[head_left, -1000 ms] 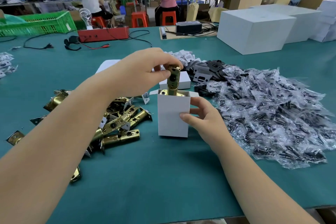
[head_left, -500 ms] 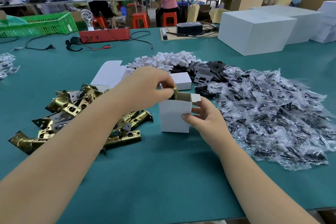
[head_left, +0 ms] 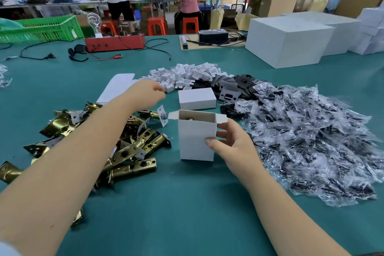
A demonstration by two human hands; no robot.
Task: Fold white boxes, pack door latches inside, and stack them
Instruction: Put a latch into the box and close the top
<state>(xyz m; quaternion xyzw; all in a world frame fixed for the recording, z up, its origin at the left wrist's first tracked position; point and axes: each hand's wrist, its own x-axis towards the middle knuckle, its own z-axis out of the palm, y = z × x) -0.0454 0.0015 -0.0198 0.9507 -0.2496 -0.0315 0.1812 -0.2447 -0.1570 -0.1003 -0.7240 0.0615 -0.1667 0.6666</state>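
1. Our right hand [head_left: 232, 145] grips the upright white box [head_left: 196, 139] on the teal worktop [head_left: 176, 203], thumb on its front face, fingers [head_left: 223, 133] at its right side.
2. Inside the open top, just left of those fingers, a brass door latch [head_left: 188, 118] shows.
3. Our left hand [head_left: 145, 94] reaches to the pile of small white pieces [head_left: 187, 75]; its fingertips seem to pinch one, though we cannot tell.
4. More brass latches [head_left: 133, 147] lie beneath that forearm.
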